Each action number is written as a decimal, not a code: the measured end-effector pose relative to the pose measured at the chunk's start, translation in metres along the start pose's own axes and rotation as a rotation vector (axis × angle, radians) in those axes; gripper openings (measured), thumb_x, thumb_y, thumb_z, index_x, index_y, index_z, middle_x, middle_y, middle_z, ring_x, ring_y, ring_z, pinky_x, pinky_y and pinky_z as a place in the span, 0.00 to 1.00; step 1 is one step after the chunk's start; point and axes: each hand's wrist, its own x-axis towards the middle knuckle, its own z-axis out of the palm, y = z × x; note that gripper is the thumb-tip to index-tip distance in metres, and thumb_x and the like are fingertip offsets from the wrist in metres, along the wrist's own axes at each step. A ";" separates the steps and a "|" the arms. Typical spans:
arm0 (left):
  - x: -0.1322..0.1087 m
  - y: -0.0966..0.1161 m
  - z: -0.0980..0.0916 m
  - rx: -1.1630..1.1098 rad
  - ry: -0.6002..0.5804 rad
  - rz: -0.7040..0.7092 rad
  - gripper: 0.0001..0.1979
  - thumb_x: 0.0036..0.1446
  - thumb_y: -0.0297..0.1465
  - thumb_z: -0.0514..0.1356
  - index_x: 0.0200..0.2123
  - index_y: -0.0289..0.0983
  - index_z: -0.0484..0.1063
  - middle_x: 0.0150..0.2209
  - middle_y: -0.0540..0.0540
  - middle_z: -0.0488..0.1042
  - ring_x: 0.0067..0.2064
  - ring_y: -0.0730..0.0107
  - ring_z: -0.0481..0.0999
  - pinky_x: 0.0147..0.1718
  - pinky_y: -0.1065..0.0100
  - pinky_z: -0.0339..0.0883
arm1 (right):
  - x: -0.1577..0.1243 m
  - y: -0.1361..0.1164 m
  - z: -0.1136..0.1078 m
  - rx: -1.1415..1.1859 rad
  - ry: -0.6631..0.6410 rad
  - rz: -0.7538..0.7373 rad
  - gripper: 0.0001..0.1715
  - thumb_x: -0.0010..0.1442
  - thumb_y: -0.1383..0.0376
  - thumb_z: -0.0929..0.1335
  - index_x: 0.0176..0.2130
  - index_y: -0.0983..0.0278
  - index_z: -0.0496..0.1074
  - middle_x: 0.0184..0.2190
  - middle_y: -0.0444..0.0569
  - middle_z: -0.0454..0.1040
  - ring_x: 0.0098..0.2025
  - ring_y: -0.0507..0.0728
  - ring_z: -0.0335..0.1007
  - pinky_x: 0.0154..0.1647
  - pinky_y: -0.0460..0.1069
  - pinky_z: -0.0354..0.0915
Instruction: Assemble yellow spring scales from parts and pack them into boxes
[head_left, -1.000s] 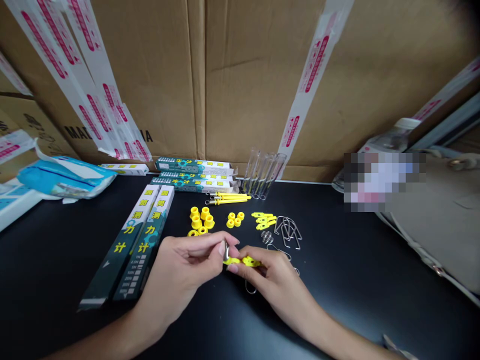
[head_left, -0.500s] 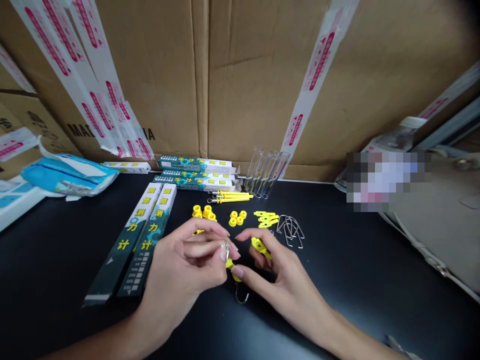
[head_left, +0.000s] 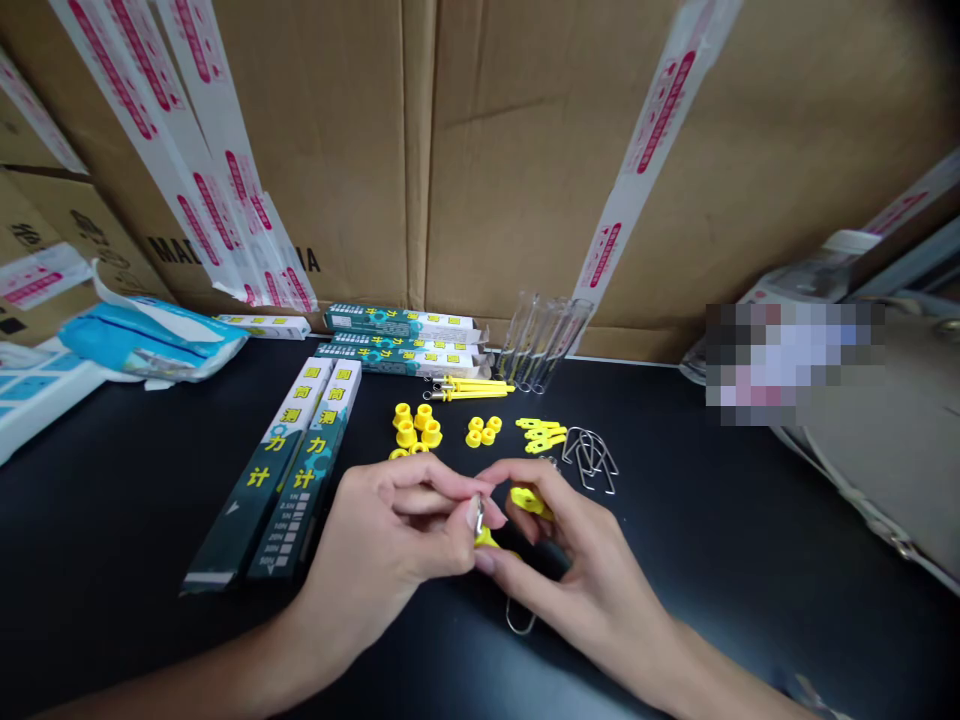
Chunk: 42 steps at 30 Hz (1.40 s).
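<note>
The left hand pinches a small metal piece between thumb and fingers, its long axis nearly upright. The right hand grips a yellow plastic tab just below this piece; the tab slants, upper end pointing to the left fingertips, lower end going rightward under the thumb. A second yellow tab lies within the right fingers. Below, a wire hook shows its rounded bend toward the person.
</note>
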 end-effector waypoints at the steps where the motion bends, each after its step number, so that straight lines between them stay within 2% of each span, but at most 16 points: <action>1: 0.001 -0.001 0.000 0.003 -0.009 -0.003 0.03 0.50 0.24 0.64 0.27 0.37 0.74 0.28 0.49 0.84 0.31 0.67 0.85 0.33 0.74 0.78 | 0.000 0.001 0.000 -0.011 -0.017 -0.005 0.17 0.63 0.62 0.71 0.51 0.57 0.67 0.33 0.42 0.71 0.28 0.52 0.63 0.30 0.46 0.64; 5: 0.003 -0.002 -0.001 0.036 0.000 -0.015 0.05 0.49 0.24 0.63 0.25 0.37 0.71 0.27 0.49 0.84 0.30 0.68 0.83 0.34 0.72 0.77 | 0.001 0.003 0.003 -0.018 -0.041 0.047 0.16 0.66 0.60 0.68 0.53 0.56 0.67 0.37 0.44 0.74 0.31 0.53 0.67 0.33 0.46 0.66; 10: 0.002 -0.005 0.000 0.083 0.013 -0.013 0.05 0.48 0.23 0.63 0.25 0.38 0.69 0.27 0.50 0.82 0.30 0.68 0.82 0.34 0.72 0.75 | 0.000 0.008 0.007 -0.030 -0.020 0.158 0.16 0.66 0.59 0.68 0.52 0.55 0.65 0.28 0.39 0.69 0.25 0.53 0.62 0.27 0.46 0.62; 14: 0.001 -0.008 0.003 0.068 0.034 -0.040 0.08 0.47 0.23 0.62 0.24 0.39 0.65 0.26 0.51 0.81 0.30 0.70 0.81 0.32 0.73 0.73 | -0.005 0.010 0.014 -0.041 0.073 0.134 0.18 0.65 0.64 0.67 0.53 0.53 0.61 0.24 0.35 0.61 0.24 0.52 0.61 0.26 0.45 0.62; 17: 0.001 -0.007 0.006 0.019 0.055 -0.051 0.13 0.46 0.23 0.61 0.25 0.41 0.58 0.23 0.54 0.80 0.28 0.70 0.81 0.29 0.74 0.71 | -0.008 0.011 0.020 -0.004 0.139 0.098 0.21 0.64 0.69 0.66 0.53 0.52 0.58 0.26 0.35 0.61 0.24 0.50 0.63 0.27 0.43 0.65; 20: 0.002 -0.004 0.007 0.082 0.068 -0.005 0.18 0.45 0.23 0.61 0.26 0.43 0.51 0.19 0.58 0.76 0.24 0.74 0.76 0.26 0.76 0.67 | -0.009 0.010 0.021 0.021 0.134 0.065 0.23 0.64 0.71 0.66 0.53 0.50 0.57 0.27 0.35 0.61 0.24 0.49 0.63 0.27 0.42 0.65; 23: 0.001 -0.001 0.007 0.187 0.075 0.043 0.16 0.46 0.24 0.60 0.26 0.43 0.52 0.18 0.59 0.73 0.24 0.75 0.73 0.27 0.75 0.64 | -0.008 0.006 0.015 0.049 0.076 0.029 0.24 0.63 0.69 0.68 0.53 0.51 0.57 0.27 0.36 0.58 0.26 0.51 0.61 0.29 0.43 0.66; 26: 0.000 0.000 0.006 0.222 0.089 0.069 0.17 0.46 0.24 0.59 0.24 0.43 0.50 0.18 0.57 0.73 0.24 0.75 0.72 0.27 0.74 0.63 | -0.007 -0.001 0.007 0.112 -0.005 -0.013 0.19 0.67 0.67 0.65 0.54 0.52 0.59 0.32 0.40 0.64 0.32 0.53 0.66 0.33 0.45 0.68; 29: 0.000 0.001 0.006 0.162 0.086 0.045 0.18 0.46 0.25 0.61 0.24 0.43 0.49 0.19 0.57 0.74 0.23 0.74 0.73 0.24 0.74 0.63 | -0.006 -0.005 0.002 0.065 -0.011 -0.016 0.15 0.72 0.66 0.59 0.56 0.52 0.63 0.38 0.45 0.69 0.37 0.53 0.69 0.38 0.47 0.68; 33: 0.000 0.001 0.006 0.075 0.068 0.032 0.18 0.47 0.26 0.61 0.23 0.43 0.50 0.21 0.55 0.76 0.27 0.68 0.80 0.27 0.72 0.71 | -0.006 -0.001 0.006 0.067 0.039 -0.021 0.19 0.74 0.66 0.56 0.61 0.54 0.59 0.29 0.41 0.67 0.29 0.52 0.67 0.32 0.45 0.66; 38: -0.003 0.001 0.007 0.158 0.042 0.070 0.18 0.48 0.27 0.61 0.22 0.43 0.51 0.22 0.54 0.77 0.28 0.66 0.81 0.30 0.69 0.74 | -0.006 0.002 0.010 0.117 0.133 -0.020 0.08 0.72 0.68 0.61 0.49 0.56 0.64 0.31 0.40 0.75 0.30 0.49 0.73 0.31 0.41 0.68; 42: -0.007 0.000 0.006 0.310 0.081 0.100 0.20 0.47 0.27 0.62 0.21 0.43 0.50 0.22 0.54 0.76 0.28 0.65 0.80 0.29 0.70 0.73 | -0.007 0.001 0.008 0.059 0.150 -0.057 0.07 0.70 0.70 0.64 0.45 0.57 0.68 0.33 0.41 0.77 0.30 0.48 0.75 0.30 0.41 0.68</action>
